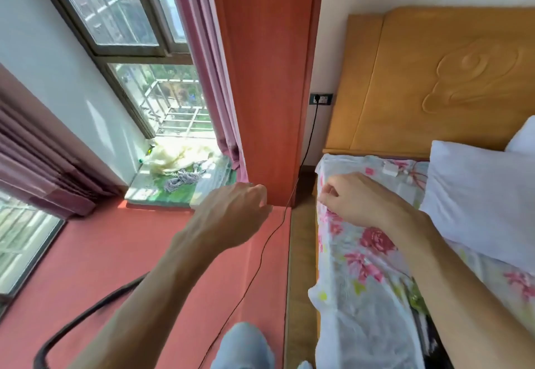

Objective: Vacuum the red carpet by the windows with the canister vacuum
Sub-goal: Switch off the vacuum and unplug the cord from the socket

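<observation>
A: Nearest you, your knee (243,345) in pale trousers sits at the bottom edge, over the carpet (101,253).

B: To its left the black hose (86,313) lies curved on that carpet. It is blurred, and your left forearm hides part of it.

A: The carpet is red. It runs along under the windows up to the sill (144,192), and a strip of wood floor (301,253) lies between it and the bed.

B: The thin cord (260,255) crosses the carpet's right side and passes just beside your left hand (234,212). It then climbs the wall to the socket (321,99), where it is plugged in.

A: That left hand is raised over the carpet, its back towards you and its fingers curled under. I cannot tell whether they hold the cord.

B: Your right hand (356,198) is over the corner of the flowered sheet (362,255). Its fingers are curled in, thumb by forefinger, and I cannot tell whether they pinch anything.

A: Past it a white pillow (477,200) lies against the yellow headboard (434,79).

B: Farther left, a pale cloth (179,154) lies on the sill. A pink curtain (208,79) hangs beside a red wood panel (269,79), with the window (130,21) behind.
</observation>
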Action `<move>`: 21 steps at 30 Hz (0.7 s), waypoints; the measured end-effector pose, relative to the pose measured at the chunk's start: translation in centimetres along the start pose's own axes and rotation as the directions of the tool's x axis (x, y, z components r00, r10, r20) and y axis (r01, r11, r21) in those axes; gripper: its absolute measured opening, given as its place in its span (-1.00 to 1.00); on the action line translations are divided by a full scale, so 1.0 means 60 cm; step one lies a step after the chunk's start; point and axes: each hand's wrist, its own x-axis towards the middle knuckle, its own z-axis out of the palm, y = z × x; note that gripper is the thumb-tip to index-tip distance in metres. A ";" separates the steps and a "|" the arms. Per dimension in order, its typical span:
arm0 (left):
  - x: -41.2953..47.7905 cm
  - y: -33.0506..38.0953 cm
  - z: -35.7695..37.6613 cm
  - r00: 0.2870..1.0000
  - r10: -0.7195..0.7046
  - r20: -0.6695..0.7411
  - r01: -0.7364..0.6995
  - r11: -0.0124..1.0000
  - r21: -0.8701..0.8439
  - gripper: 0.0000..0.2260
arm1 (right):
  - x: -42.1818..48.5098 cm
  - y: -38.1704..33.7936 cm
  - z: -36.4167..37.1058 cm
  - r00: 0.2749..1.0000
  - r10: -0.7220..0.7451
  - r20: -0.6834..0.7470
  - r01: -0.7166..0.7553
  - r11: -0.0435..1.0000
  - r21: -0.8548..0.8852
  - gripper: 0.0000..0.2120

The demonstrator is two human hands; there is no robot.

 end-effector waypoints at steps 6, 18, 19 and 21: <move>0.178 -0.046 0.008 0.999 0.040 0.009 -0.039 0.998 -0.052 -0.74 | 0.163 0.032 -0.046 0.999 0.037 0.020 -0.036 0.999 -0.040 -0.76; 0.526 -0.105 0.022 0.966 0.215 0.143 -0.198 0.973 -0.122 -0.72 | 0.412 0.101 -0.145 0.987 0.155 -0.036 -0.153 0.987 0.036 -0.66; 0.548 -0.104 0.025 0.961 0.223 0.161 -0.204 0.971 -0.123 -0.72 | 0.431 0.111 -0.150 0.987 0.158 -0.022 -0.157 0.987 0.030 -0.66; 0.593 -0.102 0.029 0.955 0.221 0.197 -0.203 0.973 -0.108 -0.72 | 0.472 0.131 -0.162 0.984 0.180 0.000 -0.179 0.983 0.037 -0.66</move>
